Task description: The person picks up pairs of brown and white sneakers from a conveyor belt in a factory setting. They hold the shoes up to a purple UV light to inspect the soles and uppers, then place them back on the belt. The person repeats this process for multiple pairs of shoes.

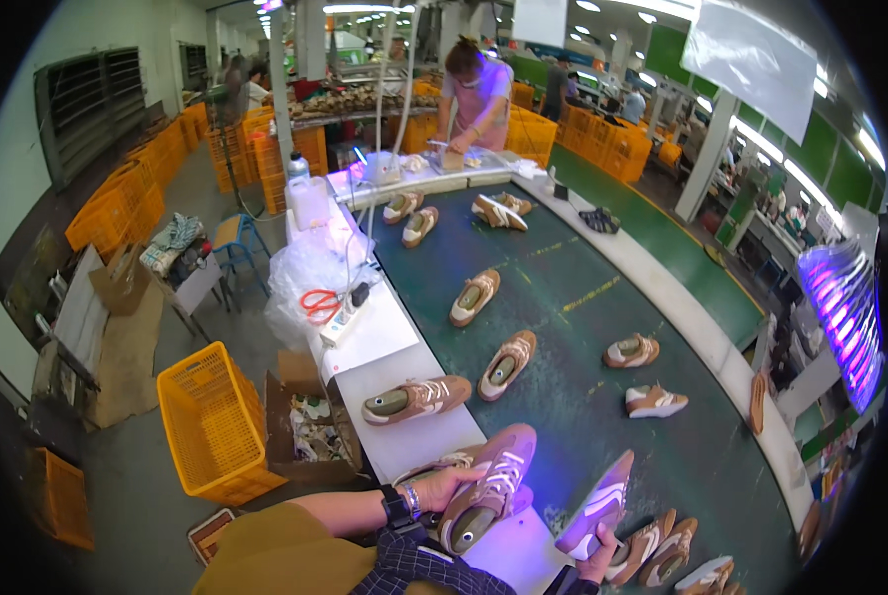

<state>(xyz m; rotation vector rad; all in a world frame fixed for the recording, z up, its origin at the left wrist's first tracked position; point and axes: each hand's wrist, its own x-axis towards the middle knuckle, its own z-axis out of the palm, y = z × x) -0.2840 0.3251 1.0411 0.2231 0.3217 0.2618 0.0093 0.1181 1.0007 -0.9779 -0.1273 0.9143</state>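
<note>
Head view: L grip [446,488] closed on tan shoe [495,484], above near end of worktop [404,441]; R grip [598,557] closed on 2nd shoe [602,504], R of worktop.

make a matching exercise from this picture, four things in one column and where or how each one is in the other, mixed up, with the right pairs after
1. left hand
2. red scissors
3. yellow crate
4. green belt

A. standing on the floor
B. bearing scattered shoes
C. beside a white power strip
D. holding a laced shoe

Pairs: 1-D, 2-C, 3-A, 4-B
</note>
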